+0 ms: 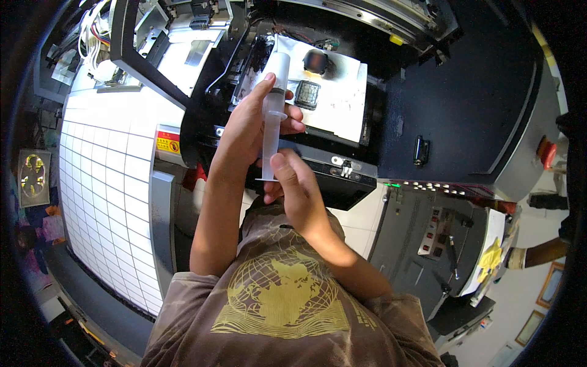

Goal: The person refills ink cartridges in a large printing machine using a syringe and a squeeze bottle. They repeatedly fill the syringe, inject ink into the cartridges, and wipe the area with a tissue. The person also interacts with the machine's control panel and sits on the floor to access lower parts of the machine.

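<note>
A clear plastic syringe (271, 140) is held upright in view, its nozzle end pointing away from me. My left hand (247, 117) wraps the barrel, with the thumb along its side. Lower down, my right hand (300, 188) grips the drawn-out plunger near its flanged end. The dark plunger seal shows partway along the barrel. Just beyond my hands lies a pale, ink-stained plate (346, 103) inside an open machine bay. On it sits a black-rimmed rectangular cap (307, 95) with a mesh-like face. Farther back is a second dark, stained cap or opening (315, 62).
A white gridded bed (110, 183) extends on the left, below a dark angled frame bar (151, 59). To the right, a small black cylindrical object (421, 150) lies on a dark panel (449, 101). A grey cabinet with red switches (429, 236) stands at lower right.
</note>
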`<move>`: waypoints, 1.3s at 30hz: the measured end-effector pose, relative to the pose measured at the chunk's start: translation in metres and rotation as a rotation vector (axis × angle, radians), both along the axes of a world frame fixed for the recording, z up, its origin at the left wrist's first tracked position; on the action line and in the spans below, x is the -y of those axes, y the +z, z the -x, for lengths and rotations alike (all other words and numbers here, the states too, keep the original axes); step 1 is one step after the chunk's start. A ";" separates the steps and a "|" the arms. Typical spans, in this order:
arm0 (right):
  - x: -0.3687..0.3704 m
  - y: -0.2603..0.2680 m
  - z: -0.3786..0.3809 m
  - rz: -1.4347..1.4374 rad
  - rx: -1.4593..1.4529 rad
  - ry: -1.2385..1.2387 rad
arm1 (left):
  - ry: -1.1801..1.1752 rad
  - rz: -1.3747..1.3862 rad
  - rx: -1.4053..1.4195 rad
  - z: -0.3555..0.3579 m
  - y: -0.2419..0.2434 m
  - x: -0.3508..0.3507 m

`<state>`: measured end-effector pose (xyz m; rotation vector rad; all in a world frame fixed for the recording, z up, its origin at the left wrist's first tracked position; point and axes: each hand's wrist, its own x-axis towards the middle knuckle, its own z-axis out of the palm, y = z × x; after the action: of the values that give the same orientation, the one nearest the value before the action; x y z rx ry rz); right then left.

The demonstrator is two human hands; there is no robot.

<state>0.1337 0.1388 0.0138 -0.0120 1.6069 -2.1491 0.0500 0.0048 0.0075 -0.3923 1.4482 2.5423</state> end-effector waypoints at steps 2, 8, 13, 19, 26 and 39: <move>-0.008 0.001 0.008 -0.036 -0.053 -0.001 | 0.018 0.025 0.053 0.000 0.000 0.001; -0.029 0.002 0.022 -0.090 -0.110 -0.004 | 0.045 0.097 0.015 0.007 0.001 0.017; -0.026 -0.004 0.017 -0.128 -0.122 0.047 | 0.028 0.075 0.020 0.009 -0.002 0.026; -0.032 0.022 0.012 -0.339 -0.295 0.191 | 0.037 0.011 0.035 0.010 0.003 0.028; -0.139 0.156 0.006 -0.540 -0.819 0.387 | 0.102 0.198 0.066 0.009 0.013 0.021; -0.145 0.166 -0.013 -0.632 -0.763 -0.133 | 0.084 -0.046 -0.118 0.014 0.007 0.004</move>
<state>0.1471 0.2835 0.1800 -0.5987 2.7218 -1.7039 0.0362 0.0003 0.0147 -0.3065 1.4380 2.7017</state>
